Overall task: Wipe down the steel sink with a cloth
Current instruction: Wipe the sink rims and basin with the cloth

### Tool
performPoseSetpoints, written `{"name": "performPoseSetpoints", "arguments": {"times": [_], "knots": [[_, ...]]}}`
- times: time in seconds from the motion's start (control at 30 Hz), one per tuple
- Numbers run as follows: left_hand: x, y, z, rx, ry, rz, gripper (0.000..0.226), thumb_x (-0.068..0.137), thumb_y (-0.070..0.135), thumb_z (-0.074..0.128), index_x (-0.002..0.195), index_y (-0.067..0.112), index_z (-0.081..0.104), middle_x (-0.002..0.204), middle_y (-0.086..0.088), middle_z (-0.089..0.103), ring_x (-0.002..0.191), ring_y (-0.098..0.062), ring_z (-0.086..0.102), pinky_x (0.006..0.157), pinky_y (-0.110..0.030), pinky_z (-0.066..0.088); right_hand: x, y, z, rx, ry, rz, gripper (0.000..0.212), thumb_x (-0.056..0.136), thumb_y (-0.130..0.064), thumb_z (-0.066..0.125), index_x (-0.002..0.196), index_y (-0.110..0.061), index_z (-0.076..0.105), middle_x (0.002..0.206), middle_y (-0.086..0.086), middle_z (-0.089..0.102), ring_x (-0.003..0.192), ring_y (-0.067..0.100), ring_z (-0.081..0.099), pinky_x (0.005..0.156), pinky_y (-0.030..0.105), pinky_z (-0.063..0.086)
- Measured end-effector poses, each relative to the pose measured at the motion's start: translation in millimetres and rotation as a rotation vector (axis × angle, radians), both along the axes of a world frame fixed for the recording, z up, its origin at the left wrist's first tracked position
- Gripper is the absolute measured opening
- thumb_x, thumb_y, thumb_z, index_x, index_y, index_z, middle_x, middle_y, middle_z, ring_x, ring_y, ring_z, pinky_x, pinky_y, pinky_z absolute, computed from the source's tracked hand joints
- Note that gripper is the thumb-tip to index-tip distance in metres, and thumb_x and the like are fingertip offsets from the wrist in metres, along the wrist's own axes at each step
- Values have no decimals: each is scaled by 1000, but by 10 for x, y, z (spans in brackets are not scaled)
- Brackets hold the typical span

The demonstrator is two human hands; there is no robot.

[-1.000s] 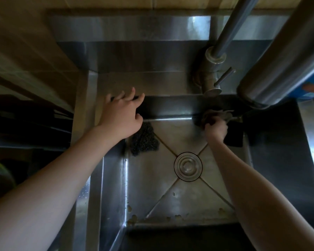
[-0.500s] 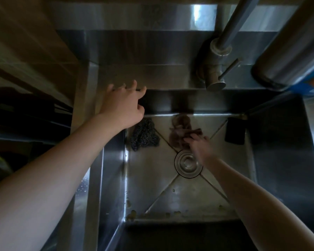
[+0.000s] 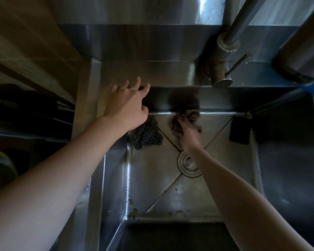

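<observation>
At sink (image 3: 152,180) rear, crumpled brown cloth (image 3: 186,115), seemingly clutched in right grip (image 3: 189,137), left grip (image 3: 127,109) splayed

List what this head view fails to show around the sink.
Head view:
- Drain: its right side lies under the right forearm.
- Scourer: top corner hidden behind the left hand.
- Tap: spout cut off by the top edge.
- Dark block in the far right corner: too dim to identify.
- Fingers of the right hand: blurred, buried in the cloth.
</observation>
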State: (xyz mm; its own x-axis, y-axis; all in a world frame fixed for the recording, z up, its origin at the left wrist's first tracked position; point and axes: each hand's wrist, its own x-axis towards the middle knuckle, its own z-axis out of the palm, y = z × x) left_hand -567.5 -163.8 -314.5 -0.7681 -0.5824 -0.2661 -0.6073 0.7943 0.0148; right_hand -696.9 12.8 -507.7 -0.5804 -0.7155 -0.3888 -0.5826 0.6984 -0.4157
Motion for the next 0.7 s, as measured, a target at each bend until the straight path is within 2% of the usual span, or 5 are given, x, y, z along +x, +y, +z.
{"name": "performPoseSetpoints", "arguments": {"times": [0.1,0.23,0.43,0.6,0.7], "knots": [[0,2,-4,-11,4,-4,65,86,31,47,147,27,24,156,-8,20,139,-35,26,106,-44,24,129,15,-79,138,87,300,55,94,-8,44,145,-28,37,158,3,19,138,37,24,108,43,36],[-2,1,-15,-20,3,-7,67,85,31,48,147,26,25,156,-9,21,138,-36,27,105,-44,26,-92,465,-56,217,197,546,56,90,-9,49,141,-32,40,158,-2,19,140,29,25,107,41,36],[3,8,-25,-28,10,-8,67,83,31,50,146,25,28,155,-10,24,137,-36,28,104,-46,27,-450,644,75,191,102,319,53,88,-10,54,138,-27,47,153,1,34,132,34,38,107,39,38],[0,4,-39,-33,16,4,66,83,31,50,145,27,29,155,-9,25,137,-36,29,104,-46,28,-103,125,86,94,78,122,55,87,-20,55,139,-29,36,129,14,55,108,37,55,70,34,43],[-2,10,-42,-29,16,4,66,83,32,51,145,27,29,155,-9,25,137,-36,29,104,-47,28,118,51,10,114,77,347,55,91,-13,48,142,-28,37,144,4,46,124,34,42,87,40,49]]}}
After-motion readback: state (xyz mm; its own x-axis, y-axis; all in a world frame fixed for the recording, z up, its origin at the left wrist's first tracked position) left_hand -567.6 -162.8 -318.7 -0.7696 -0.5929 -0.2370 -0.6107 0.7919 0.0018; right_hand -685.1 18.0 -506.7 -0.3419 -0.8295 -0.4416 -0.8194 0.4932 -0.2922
